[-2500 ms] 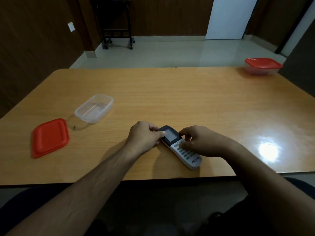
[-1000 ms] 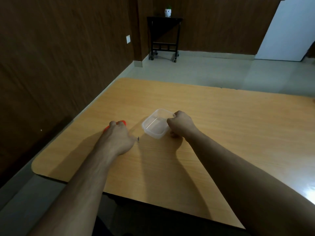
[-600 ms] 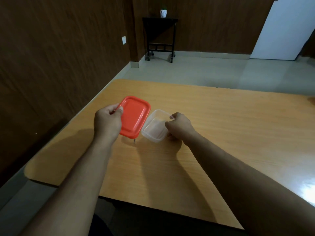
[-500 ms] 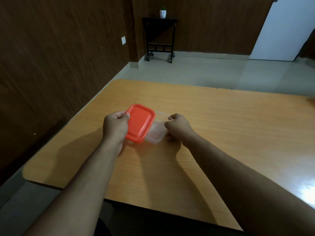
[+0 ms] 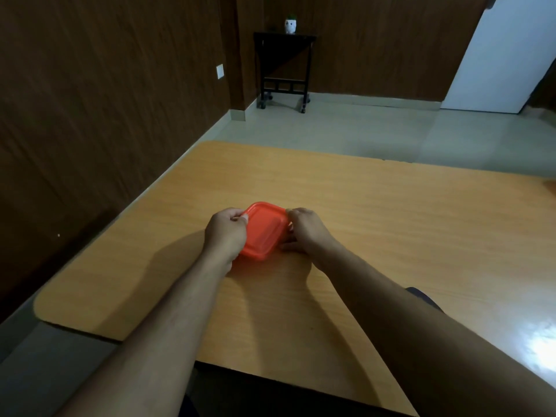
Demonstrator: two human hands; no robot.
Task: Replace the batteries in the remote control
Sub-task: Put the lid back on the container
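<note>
So my left hand (image 5: 226, 233) sits at the left side of the flat orange-red plastic lid with rounded corners (image 5: 262, 230), thumb and fingers curled onto its left rim, pinching it down. The lid lies over a small container whose body I can hardly see from here; only a sliver of it shows beneath the lid's near edge, so I cannot say what is inside. The whole thing rests on the light wooden tabletop (image 5: 376, 224), toward its left edge and roughly midway between the near and far edges.

On the other side, my right hand (image 5: 304, 233) curls around the lid's right rim, fingers wrapped at the far right corner and thumb tucked low against the side, gripping it.

The remote control itself is nowhere in this view, and neither are any batteries, so I cannot point to where either lies. Judging by that, I take this to be a tidying step: closing up a box that likely belongs to the battery swap. Whether the lid is fully snapped on I cannot tell; its near edge looks seated, but the far rim is partly hidden behind my fingers. If the swap in the remote is already done, little is left beyond pressing this lid home all round; if not, the main work lies ahead, and nothing here settles which.

Farther right, a glare spot (image 5: 541, 350) shines at the tabletop's near right corner.
</note>
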